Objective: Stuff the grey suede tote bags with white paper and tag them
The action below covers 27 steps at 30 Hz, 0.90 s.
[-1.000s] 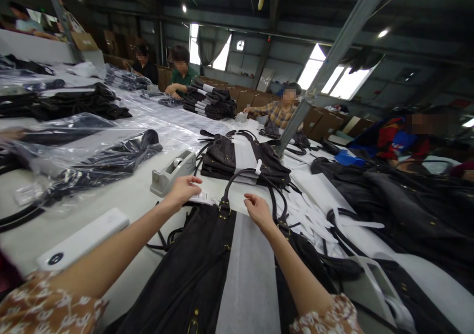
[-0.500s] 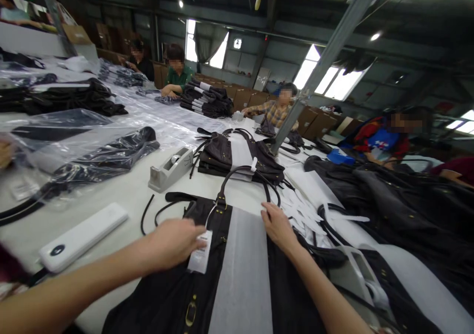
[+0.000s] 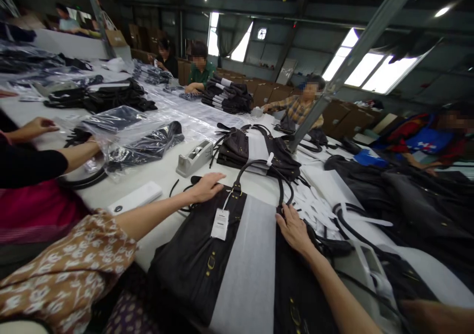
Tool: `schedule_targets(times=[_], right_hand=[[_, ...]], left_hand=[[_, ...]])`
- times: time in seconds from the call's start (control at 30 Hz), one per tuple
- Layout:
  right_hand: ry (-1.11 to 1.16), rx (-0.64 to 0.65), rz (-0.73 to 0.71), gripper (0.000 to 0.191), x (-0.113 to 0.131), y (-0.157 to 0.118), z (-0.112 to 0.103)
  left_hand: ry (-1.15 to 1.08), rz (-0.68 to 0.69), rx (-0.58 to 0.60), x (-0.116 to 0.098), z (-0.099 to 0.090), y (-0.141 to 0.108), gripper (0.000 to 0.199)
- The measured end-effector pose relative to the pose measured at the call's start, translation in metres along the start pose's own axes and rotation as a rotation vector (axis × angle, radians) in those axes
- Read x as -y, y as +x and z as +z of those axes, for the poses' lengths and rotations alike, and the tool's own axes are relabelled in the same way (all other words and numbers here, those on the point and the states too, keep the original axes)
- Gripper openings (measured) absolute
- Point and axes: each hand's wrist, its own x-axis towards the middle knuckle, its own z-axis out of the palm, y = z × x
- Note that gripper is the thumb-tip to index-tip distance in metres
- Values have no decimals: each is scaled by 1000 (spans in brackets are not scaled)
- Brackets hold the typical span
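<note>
A dark handbag (image 3: 185, 255) lies flat in front of me, with a wide white paper band (image 3: 252, 255) around its middle. My left hand (image 3: 208, 187) is at the bag's upper left corner, fingers stretched out and holding nothing. On the right, my right hand (image 3: 294, 226) rests flat with fingers apart on the bag's top edge, beside the base of the looped handle (image 3: 255, 164). A white hang tag (image 3: 220, 224) on a string lies on the bag's left front, untouched. Brass buckles show below it.
Behind the bag are a banded bag stack (image 3: 231, 149) and a tape dispenser (image 3: 194, 159). A white device (image 3: 137, 197) lies left. At left, a co-worker's hands handle a plastic-wrapped bag (image 3: 148, 144). White strips (image 3: 314, 208), another dispenser (image 3: 361, 270) and dark bags lie right; a metal post (image 3: 333, 85) rises behind.
My left hand has left the hang tag and moved up to the bag's corner; the tag now lies face up. My right hand stays by the top edge. The view has shifted left.
</note>
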Motion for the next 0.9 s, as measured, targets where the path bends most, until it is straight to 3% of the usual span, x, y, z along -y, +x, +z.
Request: schedule_targets(times=[0.07, 0.17, 0.23, 0.3, 0.37, 0.5, 0.67, 0.8, 0.9], right_hand=[[87, -78, -15, 63, -15, -30, -20], [155, -165, 98, 65, -43, -99, -39], [154, -108, 302, 68, -57, -149, -40], [194, 30, 494, 68, -62, -189, -34], [326, 135, 571, 60, -59, -212, -27], [575, 86, 567, 45, -51, -219, -21], [738, 1, 582, 40, -48, -219, -23], [462, -82, 635, 42, -32, -230, -8], [270, -75, 621, 44, -21, -238, 1]], left_hand=[[-26, -140, -73, -7, -26, -13, 48], [-33, -330, -7, -2, -51, -56, 61], [-68, -476, 123, 6, -54, -90, 66], [-166, -619, 247, 12, -47, -116, 64], [-277, -710, 293, 15, -35, -128, 56], [-343, -709, 213, 17, -15, -123, 39], [-327, -619, 98, 24, -14, -125, 26], [-221, -584, 22, 34, -11, -139, 24], [-120, -566, -8, 36, -7, -145, 26]])
